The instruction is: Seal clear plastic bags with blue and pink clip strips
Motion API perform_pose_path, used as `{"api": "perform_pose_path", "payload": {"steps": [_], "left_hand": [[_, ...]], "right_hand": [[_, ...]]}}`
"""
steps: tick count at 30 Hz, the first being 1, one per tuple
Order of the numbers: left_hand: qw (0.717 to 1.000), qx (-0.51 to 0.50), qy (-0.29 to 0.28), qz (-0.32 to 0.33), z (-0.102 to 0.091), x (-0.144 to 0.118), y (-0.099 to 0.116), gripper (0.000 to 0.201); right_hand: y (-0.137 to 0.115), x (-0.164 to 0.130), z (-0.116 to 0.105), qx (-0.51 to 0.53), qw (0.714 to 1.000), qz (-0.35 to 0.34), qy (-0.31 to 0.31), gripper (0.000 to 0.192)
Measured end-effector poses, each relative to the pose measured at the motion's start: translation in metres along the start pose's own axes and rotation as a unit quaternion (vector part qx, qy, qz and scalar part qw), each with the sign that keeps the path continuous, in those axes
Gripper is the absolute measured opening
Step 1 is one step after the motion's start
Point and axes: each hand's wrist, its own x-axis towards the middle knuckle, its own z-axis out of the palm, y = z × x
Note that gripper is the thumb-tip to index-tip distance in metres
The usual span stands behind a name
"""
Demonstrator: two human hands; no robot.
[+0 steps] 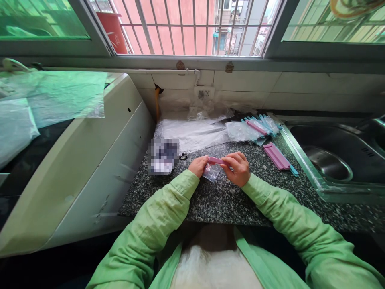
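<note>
My left hand (198, 166) and my right hand (237, 168) meet above the dark speckled counter, both with fingers closed. Between them runs a slim pink plastic stick (215, 160), pinched at its left end by my left hand and at its right end by my right. A small clear plastic bag (212, 172) hangs or lies just under the stick; whether my left fingers grip it too is unclear. To the right lies a stack of similar pink sticks (276, 156) with a blue stick (293, 171) beside it.
Behind my hands a clear plastic sheet (192, 132) covers the counter. More bagged pink and blue sticks (258, 125) lie at the back right, near the metal sink (315, 180). A blurred-out object (164, 157) stands left, beside a white appliance (114, 160).
</note>
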Motion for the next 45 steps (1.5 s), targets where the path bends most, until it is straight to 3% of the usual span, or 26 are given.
{"api": "perform_pose_path", "payload": {"steps": [6, 30, 36, 45], "left_hand": [[0.999, 0.049, -0.014, 0.014, -0.002, -0.003, 0.007, 0.057], [0.995, 0.034, 0.089, -0.029, 0.001, -0.004, 0.023, 0.044], [0.994, 0.040, 0.098, -0.019, -0.003, -0.003, 0.020, 0.044], [0.993, 0.015, 0.112, -0.020, -0.005, -0.003, 0.023, 0.045]], "right_hand": [[0.000, 0.002, -0.002, -0.013, 1.000, 0.008, 0.022, 0.010], [0.004, 0.006, -0.014, -0.006, 0.996, 0.028, 0.083, 0.011], [0.005, 0.009, -0.018, -0.004, 0.995, 0.016, 0.099, 0.012], [0.009, 0.008, -0.024, -0.014, 0.993, 0.055, 0.105, 0.007]]}}
